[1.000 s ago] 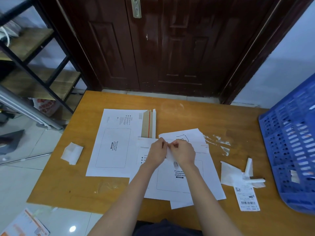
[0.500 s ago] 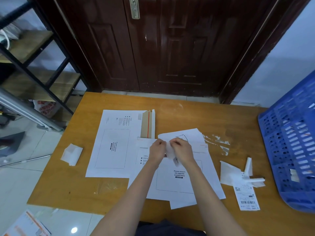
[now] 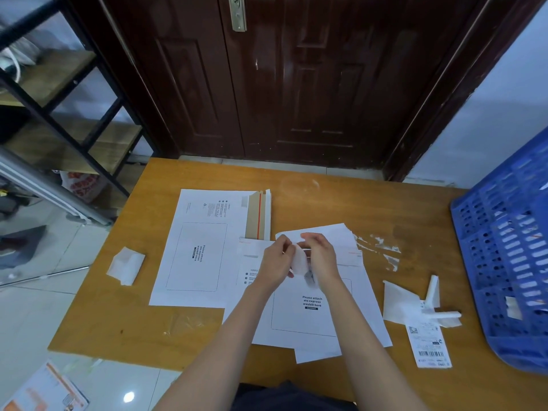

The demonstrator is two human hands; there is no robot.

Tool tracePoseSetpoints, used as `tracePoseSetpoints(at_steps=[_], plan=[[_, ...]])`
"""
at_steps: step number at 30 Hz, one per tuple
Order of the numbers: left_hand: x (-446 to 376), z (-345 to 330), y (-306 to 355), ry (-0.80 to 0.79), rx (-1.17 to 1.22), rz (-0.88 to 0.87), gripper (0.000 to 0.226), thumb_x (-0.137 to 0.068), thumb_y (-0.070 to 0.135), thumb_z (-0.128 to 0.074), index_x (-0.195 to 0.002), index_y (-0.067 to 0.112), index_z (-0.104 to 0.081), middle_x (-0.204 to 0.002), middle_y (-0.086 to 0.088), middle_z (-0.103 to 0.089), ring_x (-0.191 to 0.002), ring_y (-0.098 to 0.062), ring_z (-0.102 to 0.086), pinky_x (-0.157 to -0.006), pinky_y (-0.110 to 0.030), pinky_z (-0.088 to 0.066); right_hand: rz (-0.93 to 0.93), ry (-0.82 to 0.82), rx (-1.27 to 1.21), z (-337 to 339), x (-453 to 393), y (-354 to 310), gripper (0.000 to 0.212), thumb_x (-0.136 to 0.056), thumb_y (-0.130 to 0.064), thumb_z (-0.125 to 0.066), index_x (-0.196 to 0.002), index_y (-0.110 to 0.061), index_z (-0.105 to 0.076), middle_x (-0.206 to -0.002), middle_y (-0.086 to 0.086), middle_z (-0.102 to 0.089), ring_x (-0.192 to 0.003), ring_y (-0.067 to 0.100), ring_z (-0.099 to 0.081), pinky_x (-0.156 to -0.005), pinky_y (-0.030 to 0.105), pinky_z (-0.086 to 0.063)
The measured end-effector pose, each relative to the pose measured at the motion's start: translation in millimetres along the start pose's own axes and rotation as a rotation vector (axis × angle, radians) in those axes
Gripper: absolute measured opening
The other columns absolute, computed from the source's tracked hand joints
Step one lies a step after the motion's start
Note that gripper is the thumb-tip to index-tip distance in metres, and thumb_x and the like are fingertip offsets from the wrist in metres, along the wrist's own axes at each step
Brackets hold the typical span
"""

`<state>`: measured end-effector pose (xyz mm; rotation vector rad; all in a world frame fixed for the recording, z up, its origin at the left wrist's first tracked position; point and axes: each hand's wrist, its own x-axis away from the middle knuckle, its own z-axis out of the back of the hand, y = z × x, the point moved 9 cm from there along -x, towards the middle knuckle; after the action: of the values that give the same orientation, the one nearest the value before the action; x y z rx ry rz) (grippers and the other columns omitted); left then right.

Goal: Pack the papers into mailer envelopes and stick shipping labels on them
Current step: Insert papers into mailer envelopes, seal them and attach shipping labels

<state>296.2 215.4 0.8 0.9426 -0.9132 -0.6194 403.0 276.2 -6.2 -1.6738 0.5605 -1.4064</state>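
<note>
Here I count two mailer envelopes: one (image 3: 204, 247) left of centre, its flap open; one (image 3: 311, 310) at centre reading "Please attach sto express waybill here"; above it my left hand (image 3: 274, 266) and right hand (image 3: 321, 259) both pinch one small white label (image 3: 299, 259); one printed barcode label (image 3: 430, 345) lies lower right beside one blue crate (image 3: 510, 247).

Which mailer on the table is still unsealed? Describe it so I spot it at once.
Start at the wooden table before the dark door. Two white mailers lie side by side; take the mailer on the left, clear of both hands. Unlike its neighbour, its flap lies open at the far right corner, showing brown card with a red strip.
</note>
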Motion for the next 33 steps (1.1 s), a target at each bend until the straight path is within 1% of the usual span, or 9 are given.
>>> tracePoseSetpoints(at_steps=[2,4,7,10,14,20,26,30,33], plan=[[0,0,2,-0.002,-0.061,-0.037,0.014,-0.098,0.011,-0.041,-0.085,0.009,-0.045,-0.086,-0.008,-0.055,-0.077,-0.020,-0.052,-0.054,-0.029,-0.051,-0.008,-0.007,-0.026,0,2,-1,0.019,-0.092,-0.005,-0.045,-0.104,-0.008,-0.059,-0.093,0.011,-0.067,-0.080,0.026,-0.061,-0.052,0.025,-0.050],[-2,2,1,0.018,-0.064,-0.059,0.015,-0.096,0.009,-0.044,-0.082,0.010,-0.047,-0.082,-0.004,-0.054,-0.077,-0.021,-0.049,-0.064,-0.034,-0.048,0.034,-0.012,0.046,2,2,-3,0.025,-0.086,0.003,-0.046,-0.103,-0.010,-0.060,-0.093,0.008,-0.069,-0.085,0.025,-0.063,-0.055,0.026,-0.052],[-4,9,0,0.068,-0.054,-0.051,0.011,-0.095,0.010,-0.050,-0.084,0.010,-0.052,-0.084,0.001,-0.057,-0.077,-0.015,-0.052,-0.064,-0.018,-0.041,0.105,-0.037,0.166,4,0,-5,0.026,-0.082,0.003,-0.055,-0.097,-0.016,-0.067,-0.093,0.004,-0.071,-0.091,0.023,-0.066,-0.072,0.030,-0.055],[-6,16,-5,0.114,0.050,-0.018,0.002,-0.092,0.011,-0.056,-0.091,0.009,-0.056,-0.088,0.003,-0.060,-0.083,-0.010,-0.057,-0.066,-0.008,-0.043,0.156,-0.045,0.242,2,2,-8,0.015,-0.083,-0.006,-0.067,-0.093,-0.017,-0.072,-0.093,-0.004,-0.070,-0.083,0.018,-0.067,-0.062,0.020,-0.051],[-5,17,-5,0.111,0.048,-0.054,0.006,-0.090,0.009,-0.061,-0.093,0.006,-0.066,-0.086,0.002,-0.066,-0.079,-0.005,-0.061,-0.066,-0.004,-0.043,0.247,0.026,0.340,1,4,-12,0.011,-0.085,-0.011,-0.067,-0.081,-0.020,-0.071,-0.081,-0.010,-0.069,-0.077,0.014,-0.067,-0.071,0.029,-0.055],[-4,21,1,0.096,-0.012,-0.103,0.009,-0.084,0.008,-0.067,-0.080,0.014,-0.071,-0.078,0.008,-0.069,-0.067,0.006,-0.060,-0.068,-0.007,-0.044,0.184,0.022,0.265,3,5,-7,0.015,-0.084,0.000,-0.056,-0.075,-0.010,-0.062,-0.067,0.000,-0.065,-0.058,0.018,-0.066,-0.067,0.034,-0.055],[-4,22,4,0.080,-0.071,-0.120,0.009,-0.083,0.007,-0.067,-0.079,0.014,-0.072,-0.076,0.010,-0.068,-0.066,0.007,-0.059,-0.067,-0.008,-0.044,0.134,0.003,0.235,2,4,-3,0.010,-0.083,0.000,-0.056,-0.077,-0.007,-0.059,-0.069,0.008,-0.066,-0.060,0.023,-0.065,-0.064,0.033,-0.055],[-2,28,-5,0.162,-0.033,0.001,0.009,-0.083,0.011,-0.066,-0.077,0.016,-0.071,-0.076,0.008,-0.068,-0.071,0.002,-0.059,-0.067,-0.012,-0.043,0.220,0.095,0.324,5,5,-10,0.025,-0.073,-0.016,-0.076,-0.078,-0.020,-0.052,-0.085,0.004,-0.061,-0.074,0.026,-0.068,-0.070,0.039,-0.057],[-2,27,-13,0.152,0.027,0.104,0.014,-0.083,0.014,-0.063,-0.072,0.020,-0.069,-0.075,0.008,-0.067,-0.072,-0.004,-0.057,-0.067,-0.020,-0.043,0.202,0.044,0.289,-4,3,-8,0.013,-0.077,-0.016,-0.073,-0.075,-0.016,-0.060,-0.085,0.003,-0.064,-0.081,0.020,-0.066,-0.077,0.037,-0.056]])
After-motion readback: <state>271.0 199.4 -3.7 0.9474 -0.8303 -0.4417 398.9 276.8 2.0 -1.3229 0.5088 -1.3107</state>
